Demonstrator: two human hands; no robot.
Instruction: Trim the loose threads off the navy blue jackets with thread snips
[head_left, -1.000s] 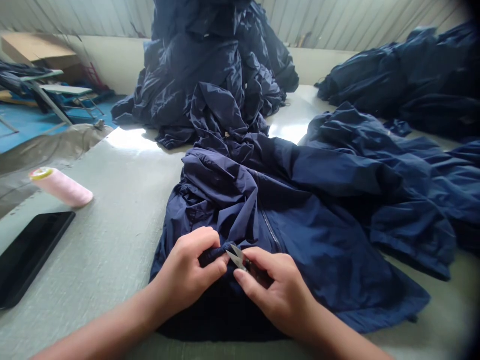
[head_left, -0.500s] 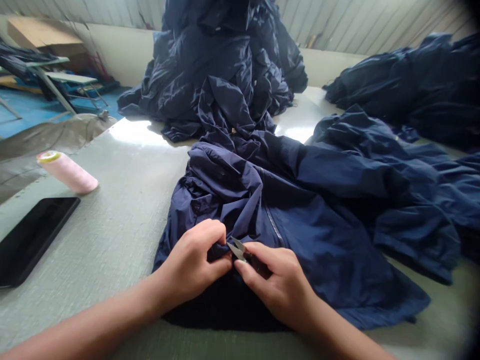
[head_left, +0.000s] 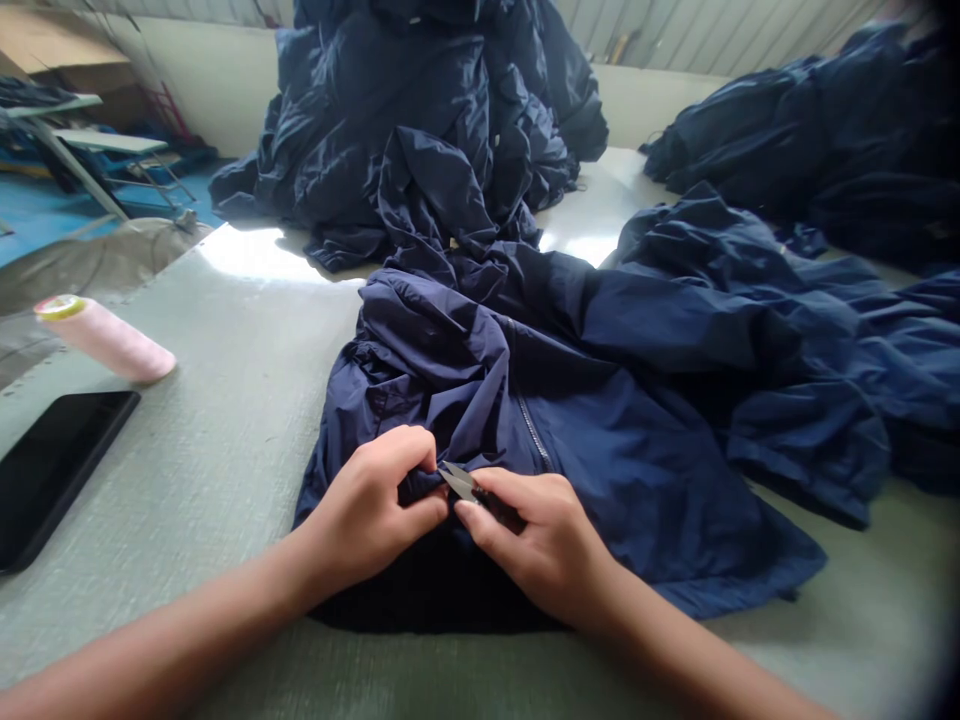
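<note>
Head view: my left hand (head_left: 375,505) is closed, thumb and fingers pinching a bunched fold of the crinkly navy nylon jacket (head_left: 637,470). My right hand (head_left: 544,545) is closed too, gripping the small silver metal thread snips (head_left: 457,482). Their short pointed blades poke out past my thumb and touch the fold right at the left fingertips; I cannot tell whether the blades are apart or together.

The jacket lies flat under both hands and spreads away from them and off to the right. Its fabric is thin, slightly shiny and full of creases. A dark fine-toothed zipper (head_left: 531,428) runs up it just beyond the right hand.

The pale grey-green matte table top (head_left: 225,460) is under everything and looks faintly grainy.

Well left of the left hand a pale pink cone of sewing thread (head_left: 105,338) lies on its side. Its end cap is yellow-green, with print too small to read. Nearer me on that side is a flat black glossy rectangular phone (head_left: 52,470), screen dark.

Far beyond the hands is a tall heap of rumpled navy garments (head_left: 435,120). More loose navy garments (head_left: 787,320) lie right of the right hand, touching the jacket.
</note>
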